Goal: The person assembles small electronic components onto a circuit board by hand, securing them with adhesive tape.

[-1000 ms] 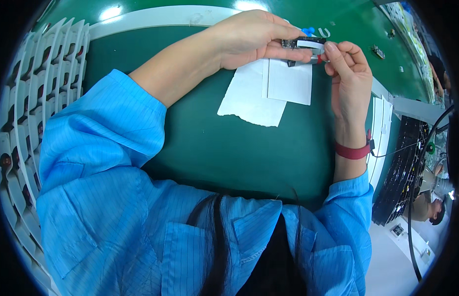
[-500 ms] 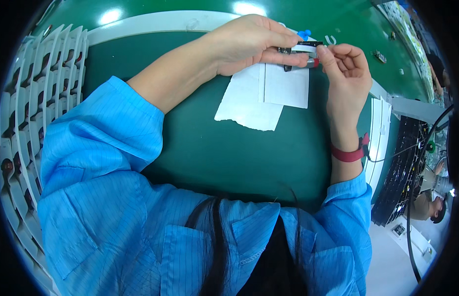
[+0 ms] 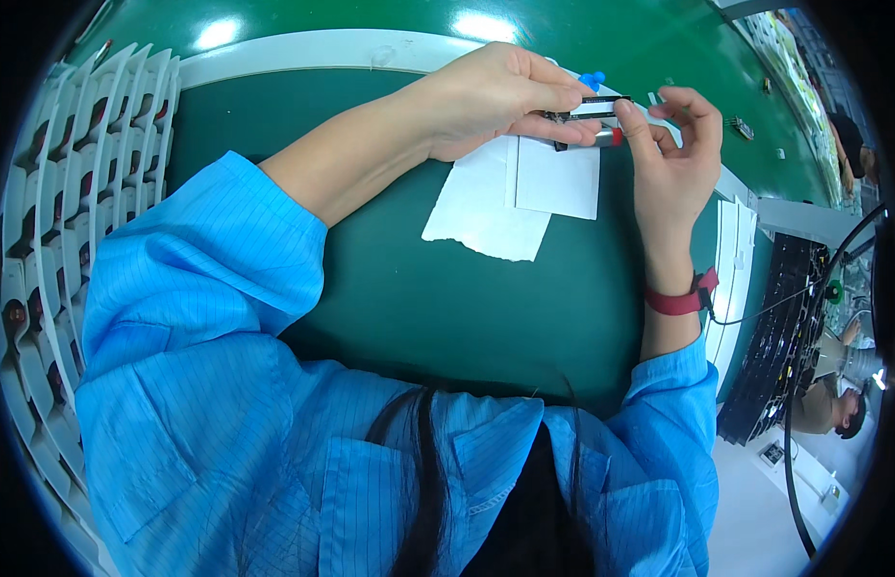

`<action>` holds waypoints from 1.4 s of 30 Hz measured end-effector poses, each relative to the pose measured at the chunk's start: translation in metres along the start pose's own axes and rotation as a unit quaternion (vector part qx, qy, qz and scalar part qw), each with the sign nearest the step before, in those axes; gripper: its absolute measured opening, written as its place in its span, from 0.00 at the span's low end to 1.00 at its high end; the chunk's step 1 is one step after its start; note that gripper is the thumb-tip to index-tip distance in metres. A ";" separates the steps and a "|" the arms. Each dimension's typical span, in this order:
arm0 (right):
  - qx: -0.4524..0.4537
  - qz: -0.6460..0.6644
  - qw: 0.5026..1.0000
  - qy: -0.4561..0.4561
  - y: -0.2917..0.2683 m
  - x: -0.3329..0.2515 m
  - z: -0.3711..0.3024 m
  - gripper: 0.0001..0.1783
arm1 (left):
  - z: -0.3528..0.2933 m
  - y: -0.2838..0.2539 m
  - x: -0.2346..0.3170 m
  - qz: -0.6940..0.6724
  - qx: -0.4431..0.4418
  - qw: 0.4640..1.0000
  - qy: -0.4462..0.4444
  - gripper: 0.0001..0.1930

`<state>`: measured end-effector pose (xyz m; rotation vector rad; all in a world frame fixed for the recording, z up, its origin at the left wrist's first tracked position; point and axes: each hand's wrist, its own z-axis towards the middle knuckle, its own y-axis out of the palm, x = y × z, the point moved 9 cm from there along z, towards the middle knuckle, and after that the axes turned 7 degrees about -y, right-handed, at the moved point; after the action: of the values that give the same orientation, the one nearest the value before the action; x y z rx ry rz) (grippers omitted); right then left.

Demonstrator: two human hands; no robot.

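Note:
Above the far part of the green mat, my left hand (image 3: pixel 500 101) is closed with thumb and fingers on a small flat black part (image 3: pixel 616 99). A pale strip shows along that part; its exact kind cannot be made out. At its right end the thumb and forefinger of my right hand (image 3: pixel 680 159) pinch the same part, the other fingers loosely curled. Just below the left fingers shows a small cylindrical piece with a red end (image 3: pixel 609 137), partly hidden. White paper sheets (image 3: pixel 486 212), one torn along its lower edge, lie beneath the hands.
Stacked white trays (image 3: pixel 49 216) holding small dark and red pieces stand at the left. A small blue object (image 3: pixel 592 81) sits beyond the hands. Black trays (image 3: pixel 774 337) and a dark cable (image 3: pixel 792 462) are at the right. A cord runs from my red wristband (image 3: pixel 673 303).
Both hands have come slightly nearer with the black part, which has tilted so more of its pale strip shows. The right fingers have shifted a little along its end.

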<state>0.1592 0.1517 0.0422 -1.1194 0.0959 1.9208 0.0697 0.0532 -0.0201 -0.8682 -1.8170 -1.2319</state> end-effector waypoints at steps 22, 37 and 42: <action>-0.223 -0.101 0.946 -0.214 0.020 -0.048 0.000 0.10 | -0.008 0.020 -0.012 -0.095 -0.135 0.979 -0.122 0.17; -0.019 0.136 0.989 0.059 0.009 -0.007 -0.001 0.15 | -0.006 0.020 -0.002 -0.011 -0.044 0.998 -0.034 0.16; -0.032 0.047 0.998 -0.002 0.008 -0.015 0.000 0.14 | -0.006 0.019 -0.004 -0.011 -0.038 0.999 -0.036 0.16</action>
<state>0.1561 0.1370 0.0506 -1.1721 0.0864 2.0207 0.0893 0.0527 -0.0142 -0.9488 -1.8507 -1.3050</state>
